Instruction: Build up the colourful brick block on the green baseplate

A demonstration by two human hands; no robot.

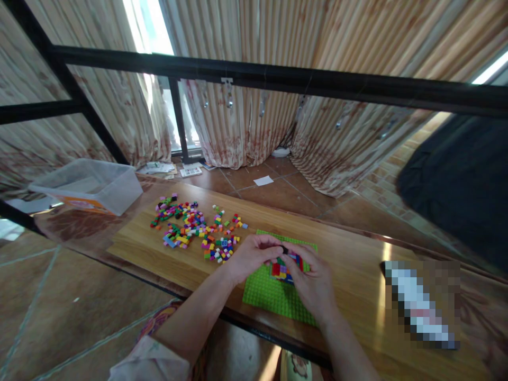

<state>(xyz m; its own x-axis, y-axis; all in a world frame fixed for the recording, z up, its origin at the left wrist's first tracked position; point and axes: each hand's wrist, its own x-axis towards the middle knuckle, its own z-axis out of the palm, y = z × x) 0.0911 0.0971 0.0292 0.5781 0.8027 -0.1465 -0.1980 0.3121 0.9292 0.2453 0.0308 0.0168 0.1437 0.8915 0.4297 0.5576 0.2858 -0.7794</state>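
Note:
A green studded baseplate [273, 293] lies on the wooden table [357, 275] in front of me. A small patch of coloured bricks [282, 270], red, blue, yellow and green, is built on it. My left hand [254, 256] and my right hand [313, 280] meet above that patch, fingers curled. Together they pinch a small black brick [284, 249] between the fingertips. A loose pile of small coloured bricks [194, 227] is spread on the table to the left of the plate, beside my left hand.
A translucent plastic tub [89, 185] stands at the table's far left. A pixelated object [423, 304] lies on the table at right. A black metal frame [278, 79] crosses above, with curtains behind. A dark cloth [464, 185] hangs at right. Papers lie on the tiled floor.

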